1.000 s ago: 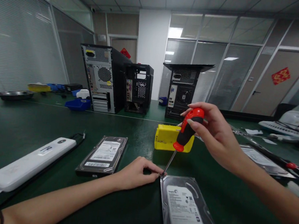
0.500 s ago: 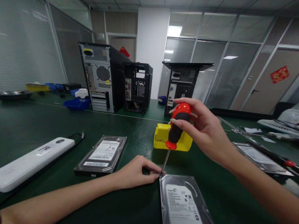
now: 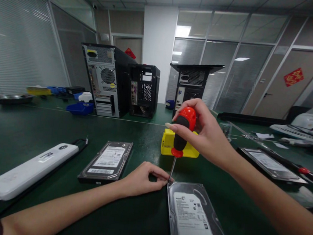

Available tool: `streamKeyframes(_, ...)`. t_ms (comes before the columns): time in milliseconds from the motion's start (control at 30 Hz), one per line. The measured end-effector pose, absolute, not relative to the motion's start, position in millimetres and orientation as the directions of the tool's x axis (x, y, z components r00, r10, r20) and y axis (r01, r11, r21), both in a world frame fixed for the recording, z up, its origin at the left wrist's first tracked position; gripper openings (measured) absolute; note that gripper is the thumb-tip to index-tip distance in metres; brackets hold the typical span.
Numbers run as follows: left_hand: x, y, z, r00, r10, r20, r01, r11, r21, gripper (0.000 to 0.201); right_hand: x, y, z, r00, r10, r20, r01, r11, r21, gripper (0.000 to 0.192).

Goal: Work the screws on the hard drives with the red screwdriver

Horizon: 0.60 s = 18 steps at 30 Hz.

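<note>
**Head view: screwdriver tip at the corner of a hard drive**

Head camera looked down at a dark green table (image 3: 33,128). Low in the middle of the frame lay a flat silver metal hard drive with a white label (image 3: 193,219). The right hand (image 3: 208,137) was wrapped around the fat red and black handle of a small screwdriver (image 3: 181,134). The fingers were closed tight on the handle. The thin metal shaft ran almost straight down, so the tip sat at the top left corner of the drive. It looked like a screw was there, but it was too small to see.

The left hand (image 3: 139,180) rested on the table just left of that corner. Its thumb and finger were pinched together right beside the tip, likely to keep it steady. I could not tell if they held the shaft or a tiny part.

A yellow plastic box (image 3: 167,144) sat just behind the screwdriver. What was in it could not be seen. A second black hard drive with a white label (image 3: 107,161) lay to the left. Farther left was a long white plastic device with a black cord (image 3: 29,171). Another flat drive (image 3: 270,164) lay at the right.

At the back stood three black computer cases (image 3: 109,79). A blue plastic tray (image 3: 80,108) sat near them in the middle left. Its inside was hidden.
</note>
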State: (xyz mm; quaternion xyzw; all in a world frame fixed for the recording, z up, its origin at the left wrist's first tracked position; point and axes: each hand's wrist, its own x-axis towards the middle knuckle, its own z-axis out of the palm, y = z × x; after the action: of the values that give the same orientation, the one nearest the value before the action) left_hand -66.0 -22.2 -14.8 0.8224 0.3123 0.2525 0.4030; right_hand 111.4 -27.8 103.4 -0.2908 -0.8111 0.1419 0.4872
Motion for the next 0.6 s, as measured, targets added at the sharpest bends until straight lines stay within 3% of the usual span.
streamKeyframes(167,-66,-22,-17,0.669,0.727,0.156,0.309,-0.463,0.83,0.026,104,-25,101,-0.394,0.666,0.633,0.093,0.714,-0.694,0.032)
streamKeyframes(333,-65,-22,-17,0.668,0.73,0.143,0.296,-0.437,0.85,0.026,103,-26,100,-0.428,0.684,0.59,0.021,0.661,-0.75,0.021)
streamKeyframes(600,-64,-22,-18,0.649,0.754,0.101,0.32,-0.391,0.863,0.026,98,-26,99,-0.41,0.678,0.61,-0.009,0.666,-0.746,0.023)
